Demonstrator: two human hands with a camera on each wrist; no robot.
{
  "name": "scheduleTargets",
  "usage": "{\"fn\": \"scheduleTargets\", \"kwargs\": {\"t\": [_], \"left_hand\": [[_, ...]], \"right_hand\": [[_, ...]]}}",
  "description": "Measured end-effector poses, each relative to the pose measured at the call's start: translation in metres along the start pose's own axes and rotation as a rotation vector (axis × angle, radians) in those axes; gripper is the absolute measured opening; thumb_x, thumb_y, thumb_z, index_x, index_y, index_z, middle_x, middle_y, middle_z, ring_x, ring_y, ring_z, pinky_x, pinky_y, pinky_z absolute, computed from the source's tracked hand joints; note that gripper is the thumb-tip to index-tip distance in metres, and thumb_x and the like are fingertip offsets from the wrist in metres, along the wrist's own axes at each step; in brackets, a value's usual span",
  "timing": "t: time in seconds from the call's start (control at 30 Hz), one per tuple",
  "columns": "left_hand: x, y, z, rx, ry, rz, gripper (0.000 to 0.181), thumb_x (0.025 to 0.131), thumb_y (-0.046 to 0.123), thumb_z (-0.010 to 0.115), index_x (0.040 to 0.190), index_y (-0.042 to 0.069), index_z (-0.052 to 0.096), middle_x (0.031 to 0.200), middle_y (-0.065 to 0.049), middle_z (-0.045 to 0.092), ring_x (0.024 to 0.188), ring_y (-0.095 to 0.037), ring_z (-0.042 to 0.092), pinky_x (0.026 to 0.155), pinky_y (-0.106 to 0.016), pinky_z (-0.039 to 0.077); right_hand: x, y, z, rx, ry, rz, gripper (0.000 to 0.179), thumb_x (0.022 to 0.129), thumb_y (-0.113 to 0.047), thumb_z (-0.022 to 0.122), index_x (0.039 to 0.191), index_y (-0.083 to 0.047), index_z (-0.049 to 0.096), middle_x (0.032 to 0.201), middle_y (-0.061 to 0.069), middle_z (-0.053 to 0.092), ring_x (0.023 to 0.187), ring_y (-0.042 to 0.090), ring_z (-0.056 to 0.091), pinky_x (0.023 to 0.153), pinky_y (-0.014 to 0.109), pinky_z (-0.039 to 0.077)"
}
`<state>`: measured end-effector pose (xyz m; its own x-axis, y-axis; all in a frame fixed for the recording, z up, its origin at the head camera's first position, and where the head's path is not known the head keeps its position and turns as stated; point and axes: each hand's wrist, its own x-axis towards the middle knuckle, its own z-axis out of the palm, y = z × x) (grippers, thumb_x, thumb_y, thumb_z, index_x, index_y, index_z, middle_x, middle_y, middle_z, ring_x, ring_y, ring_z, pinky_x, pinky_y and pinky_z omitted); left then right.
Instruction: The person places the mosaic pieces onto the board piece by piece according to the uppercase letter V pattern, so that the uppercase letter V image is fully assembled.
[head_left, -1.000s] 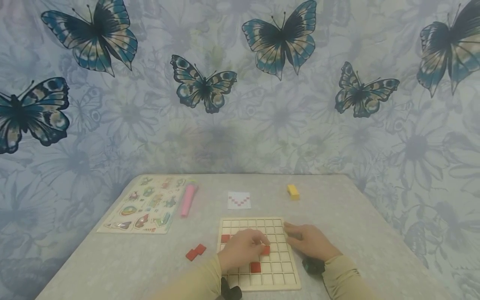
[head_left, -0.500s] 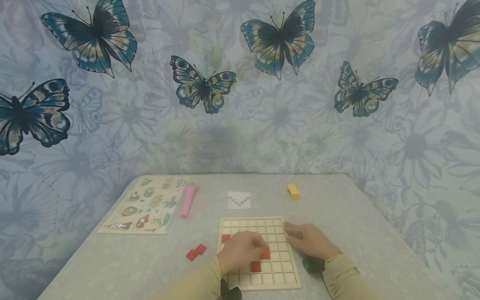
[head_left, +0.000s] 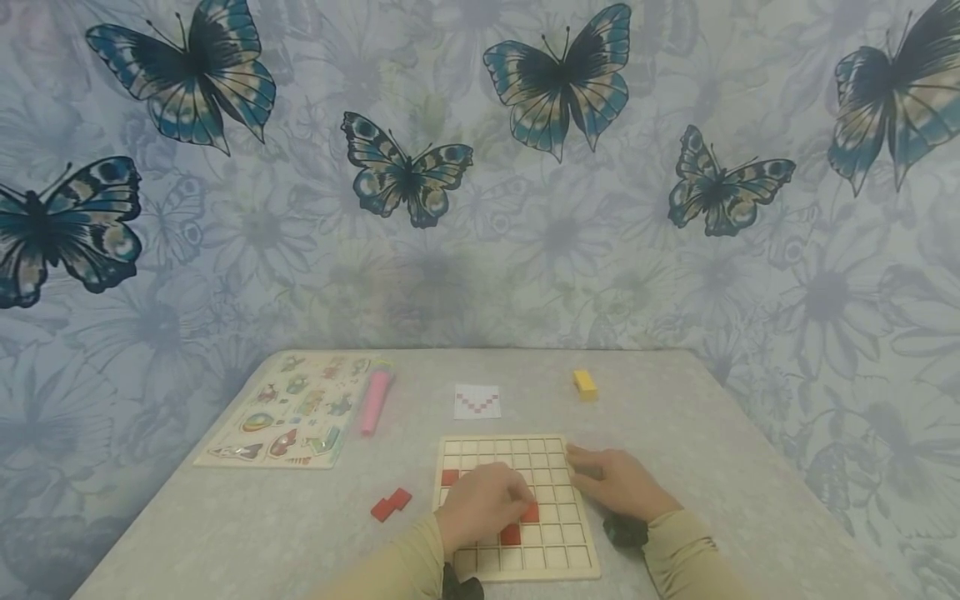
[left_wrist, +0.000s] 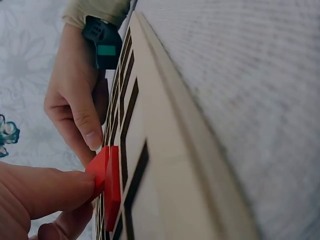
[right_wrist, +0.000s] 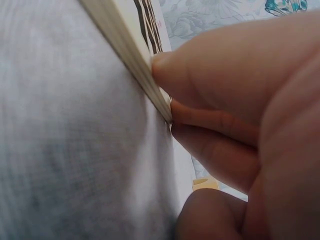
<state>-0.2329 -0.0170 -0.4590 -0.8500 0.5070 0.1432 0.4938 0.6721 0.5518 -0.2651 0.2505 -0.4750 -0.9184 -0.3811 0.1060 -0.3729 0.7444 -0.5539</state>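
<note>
L hand (head_left: pixel 486 504) pinches red tile (left_wrist: pixel 99 169), tilted on board (head_left: pixel 558 533). Prob. light, stiff, bit slick; best held by opp. edges, thumb + idx. R hand (head_left: pixel 622 483) unclenched, fingers touching board edge. 2 tiles (head_left: pixel 382 509) lie L of board; card (head_left: pixel 477 402) beyond.
</note>
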Motion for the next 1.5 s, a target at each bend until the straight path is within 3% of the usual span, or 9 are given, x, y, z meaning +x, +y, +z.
{"fn": "scheduleTargets", "kwargs": {"t": [0.23,0.37,0.5,0.63,0.87,1.0,1.13,1.37,1.5], "left_hand": [[-0.001,0.001,0.001,0.066,0.0,0.026,0.014,0.087,0.022,0.077,0.094,0.032,0.084,0.094,0.022,0.075,0.082,0.006,0.058,0.065,-0.019,0.047],[-0.007,0.001,-0.004,-0.01,-0.005,-0.016,0.016,0.09,0.025,0.075,0.104,0.027,0.083,0.094,0.02,0.073,0.078,0.004,0.058,0.064,-0.021,0.049],[-0.022,-0.008,-0.019,-0.058,0.059,-0.031,0.022,0.093,0.029,0.073,0.114,0.024,0.078,0.096,0.017,0.072,0.086,-0.001,0.065,0.075,-0.028,0.054],[-0.044,-0.033,-0.047,-0.042,0.137,-0.049,0.02,0.094,0.033,0.073,0.112,0.025,0.078,0.102,0.016,0.073,0.091,-0.004,0.065,0.083,-0.032,0.054],[-0.069,-0.089,-0.086,-0.112,0.254,-0.27,0.017,0.094,0.03,0.075,0.108,0.023,0.078,0.086,0.011,0.073,0.055,-0.007,0.056,0.057,-0.026,0.047],[-0.078,-0.115,-0.087,-0.13,0.293,-0.335,0.016,0.093,0.026,0.076,0.108,0.021,0.077,0.092,0.009,0.074,0.068,-0.007,0.062,0.066,-0.027,0.051],[-0.081,-0.131,-0.081,-0.085,0.278,-0.338,0.013,0.089,0.031,0.08,0.1,0.024,0.077,0.093,0.012,0.073,0.083,-0.004,0.064,0.08,-0.032,0.054],[-0.087,-0.131,-0.079,-0.045,0.215,-0.304,0.035,0.078,0.049,0.086,0.1,0.026,0.074,0.072,0.017,0.066,0.064,-0.001,0.06,0.075,-0.031,0.051],[-0.089,-0.129,-0.078,-0.023,0.21,-0.295,0.034,0.078,0.05,0.086,0.099,0.027,0.073,0.072,0.018,0.065,0.064,0.0,0.059,0.075,-0.032,0.051]], "right_hand": [[0.001,0.002,0.001,-0.002,-0.007,0.005,0.043,0.099,-0.035,0.068,0.136,-0.013,0.067,0.148,0.001,0.058,0.14,0.033,0.052,0.114,0.054,0.04],[0.001,0.002,0.001,-0.004,-0.004,0.01,0.041,0.099,-0.034,0.068,0.135,-0.013,0.068,0.148,0.001,0.058,0.139,0.033,0.053,0.114,0.053,0.04],[0.001,0.001,0.001,-0.001,0.001,0.012,0.041,0.098,-0.033,0.069,0.134,-0.012,0.069,0.147,0.002,0.059,0.138,0.034,0.054,0.113,0.054,0.04],[0.002,-0.002,0.002,0.005,-0.011,0.016,0.042,0.099,-0.033,0.068,0.135,-0.012,0.068,0.148,0.001,0.058,0.139,0.034,0.052,0.113,0.054,0.04],[0.002,-0.003,-0.001,-0.016,-0.017,0.025,0.041,0.1,-0.031,0.067,0.137,-0.014,0.066,0.149,-0.001,0.057,0.14,0.033,0.052,0.114,0.053,0.04],[0.003,0.0,0.0,-0.013,-0.013,0.021,0.042,0.1,-0.032,0.067,0.137,-0.013,0.066,0.149,-0.001,0.057,0.14,0.033,0.052,0.114,0.053,0.04],[0.002,0.002,0.001,-0.023,-0.008,0.013,0.042,0.1,-0.034,0.066,0.137,-0.013,0.066,0.149,-0.001,0.058,0.139,0.032,0.052,0.114,0.053,0.04],[0.001,0.001,0.004,-0.002,-0.009,0.059,0.041,0.1,-0.034,0.066,0.137,-0.016,0.067,0.149,-0.004,0.057,0.141,0.03,0.051,0.116,0.051,0.039],[0.001,-0.002,0.004,0.004,-0.002,0.044,0.041,0.099,-0.032,0.067,0.137,-0.015,0.067,0.149,-0.002,0.057,0.14,0.031,0.052,0.115,0.052,0.039]]}}
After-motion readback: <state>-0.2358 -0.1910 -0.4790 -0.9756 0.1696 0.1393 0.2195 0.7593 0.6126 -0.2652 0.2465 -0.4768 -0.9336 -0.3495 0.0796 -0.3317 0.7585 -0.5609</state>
